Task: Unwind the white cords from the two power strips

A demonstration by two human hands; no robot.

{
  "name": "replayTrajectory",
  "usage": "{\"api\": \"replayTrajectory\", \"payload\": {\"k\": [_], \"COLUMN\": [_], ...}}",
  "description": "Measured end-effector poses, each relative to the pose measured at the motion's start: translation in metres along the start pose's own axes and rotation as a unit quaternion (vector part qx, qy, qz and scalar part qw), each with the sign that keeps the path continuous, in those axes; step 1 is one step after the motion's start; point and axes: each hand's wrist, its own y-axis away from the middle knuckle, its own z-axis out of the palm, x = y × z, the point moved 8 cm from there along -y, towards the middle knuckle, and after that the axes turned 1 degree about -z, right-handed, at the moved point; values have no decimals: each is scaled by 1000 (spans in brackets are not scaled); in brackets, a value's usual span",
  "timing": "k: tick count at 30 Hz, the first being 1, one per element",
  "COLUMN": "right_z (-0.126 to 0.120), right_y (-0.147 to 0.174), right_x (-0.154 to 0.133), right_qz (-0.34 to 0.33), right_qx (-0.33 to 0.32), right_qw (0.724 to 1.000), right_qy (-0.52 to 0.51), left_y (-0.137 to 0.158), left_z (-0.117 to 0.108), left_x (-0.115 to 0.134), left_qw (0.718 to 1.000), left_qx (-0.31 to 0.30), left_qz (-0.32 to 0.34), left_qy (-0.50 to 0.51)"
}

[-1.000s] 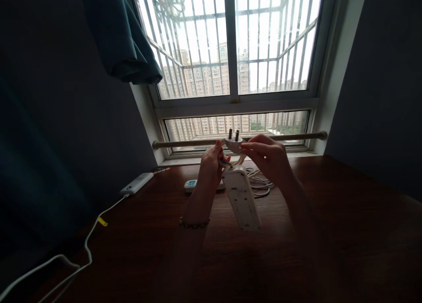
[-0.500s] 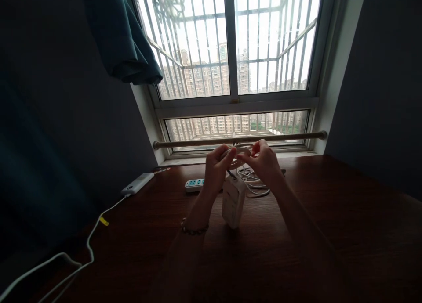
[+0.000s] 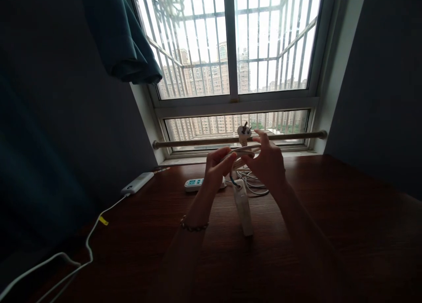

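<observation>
A coiled white power cord (image 3: 242, 150) is held up above the table between my two hands. My left hand (image 3: 219, 164) is closed around the left side of the loops. My right hand (image 3: 266, 160) grips the right side, with its index finger raised beside a white plug (image 3: 244, 132). The plug stands up from the coil, its dark prongs pointing upward. Below the hands a white rectangular block (image 3: 243, 208) hangs from the cord, turned with its narrow side toward me.
Behind my left hand lies a white power strip (image 3: 194, 185) with blue sockets. Loose cable loops (image 3: 252, 183) lie on the brown wooden table (image 3: 296, 250). At left sits a white device (image 3: 137, 183) with a cable. A rail (image 3: 198, 142) crosses before the window.
The plug has come up into view above the coil. My right hand has shifted slightly right with its index finger lifted. The hanging block has turned edge-on and swung right.
</observation>
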Motion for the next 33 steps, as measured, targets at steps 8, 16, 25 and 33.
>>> {"api": "replayTrajectory", "payload": {"k": [8, 16, 25, 33], "right_z": [20, 25, -13, -59], "right_y": [0, 0, -9, -19], "right_x": [10, 57, 74, 99], "right_qz": [92, 307, 252, 181], "right_qx": [-99, -4, 132, 20], "right_qw": [916, 728, 711, 806], "right_qy": [-378, -613, -644, -563], "left_y": [-6, 2, 58, 29], "left_z": [1, 11, 95, 32], "left_x": [-12, -42, -67, -41], "left_qw": [999, 970, 842, 906], "left_qx": [21, -183, -465, -323], "left_qz": [-10, -156, -264, -272], "left_qy": [-32, 29, 79, 27]}}
